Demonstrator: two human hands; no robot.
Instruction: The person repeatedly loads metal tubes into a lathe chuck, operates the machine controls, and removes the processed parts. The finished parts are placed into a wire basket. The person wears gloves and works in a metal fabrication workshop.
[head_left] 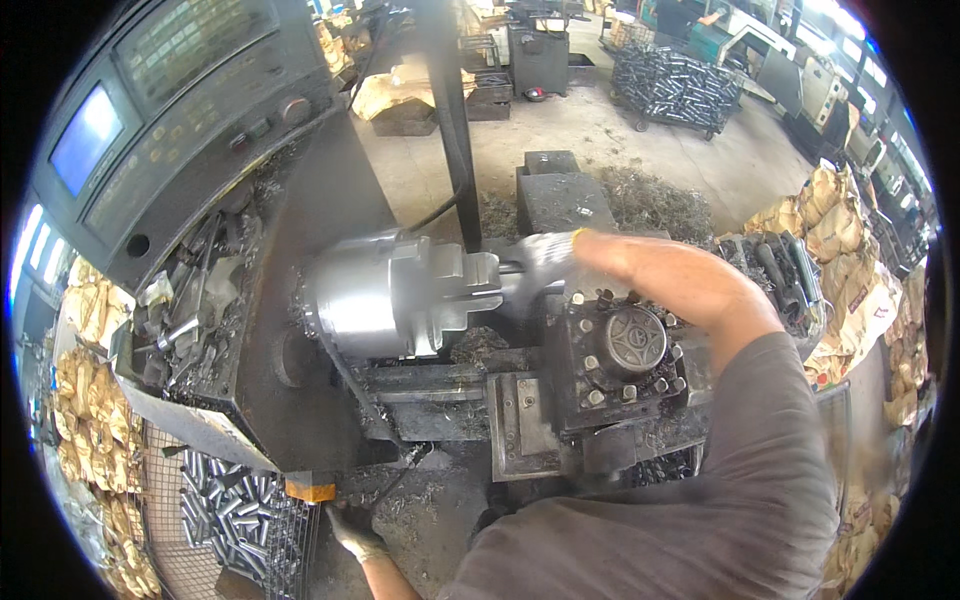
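My right hand (548, 258), in a white knitted glove, reaches across the lathe to the jaws (465, 285) of the chuck (365, 300). Its fingers are closed around a short metal piece (512, 268) at the jaw opening; blur softens the detail. Down at the lower left, my left hand (358, 538), also gloved, hangs below the machine, close to a wire basket (305, 550). Dark grime and shadow hide its fingers, so its grip is unclear. Beside my right forearm stands the tool post (632, 340), with a round cap and several bolts.
Metal tubes (235, 515) fill the basket. A control panel with a lit screen (88, 138) rises at the left, above a ledge of tools (190, 320). Brown paper sacks (850, 290) are stacked at the right. Farther back stands a loaded cart (675, 88). Metal shavings (655, 200) lie behind the lathe.
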